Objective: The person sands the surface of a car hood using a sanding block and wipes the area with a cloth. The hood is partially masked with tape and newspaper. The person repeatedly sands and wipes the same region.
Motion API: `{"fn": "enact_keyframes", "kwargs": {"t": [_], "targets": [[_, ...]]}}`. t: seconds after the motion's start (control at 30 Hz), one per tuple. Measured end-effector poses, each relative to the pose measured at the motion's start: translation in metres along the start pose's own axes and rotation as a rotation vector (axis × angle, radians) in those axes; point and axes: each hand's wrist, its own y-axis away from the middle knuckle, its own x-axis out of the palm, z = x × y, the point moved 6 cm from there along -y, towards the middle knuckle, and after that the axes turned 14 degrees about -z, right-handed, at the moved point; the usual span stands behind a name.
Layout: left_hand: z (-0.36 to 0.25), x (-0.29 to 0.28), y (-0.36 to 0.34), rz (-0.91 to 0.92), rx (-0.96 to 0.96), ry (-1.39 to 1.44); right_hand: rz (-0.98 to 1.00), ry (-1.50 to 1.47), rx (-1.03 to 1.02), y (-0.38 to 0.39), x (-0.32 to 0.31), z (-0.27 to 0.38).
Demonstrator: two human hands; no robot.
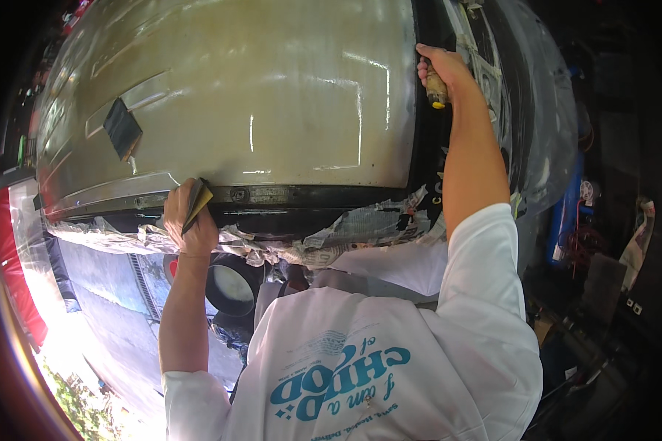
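A broad, shiny grey-olive car body panel (272,95) fills the upper middle. At its near edge, by the dark trim strip (301,194), my left hand (187,220) is closed on a folded piece of sandpaper (198,206), dark on one side and yellowish on the other. My right hand (449,67) is at the panel's far right side, wrapped round a worn brown handle with a yellow end (437,90). The tool's working end is hidden, so I cannot tell its kind. A dark, sandpaper-like piece (122,129) lies on the panel's left part.
Torn newspaper masking (346,231) hangs along the panel's near edge. Clear plastic sheeting (541,110) covers the body at the right. A round dark container with a pale inside (230,289) is below my left wrist. Something blue (566,220) stands at the right.
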Motion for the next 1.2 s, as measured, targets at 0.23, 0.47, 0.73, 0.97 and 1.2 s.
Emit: {"fn": "enact_keyframes", "kwargs": {"t": [0.23, 0.47, 0.73, 0.97, 1.2], "targets": [[0.000, 0.002, -0.001, -0.012, -0.029, -0.021, 0.047, -0.025, 0.009, -0.004, 0.001, -0.009], [-0.002, 0.002, 0.000, 0.017, -0.029, -0.045, -0.007, -0.039, -0.017, -0.007, -0.002, -0.003], [-0.003, -0.007, 0.000, -0.037, 0.010, -0.049, -0.059, -0.552, -0.019, 0.094, -0.082, -0.061], [-0.004, -0.006, 0.001, -0.063, -0.047, -0.099, -0.312, -0.729, 0.191, 0.227, -0.227, -0.232], [0.000, -0.007, 0.005, -0.125, -0.061, -0.110, -0.688, -0.915, 0.543, 0.299, -0.300, -0.436]]}}
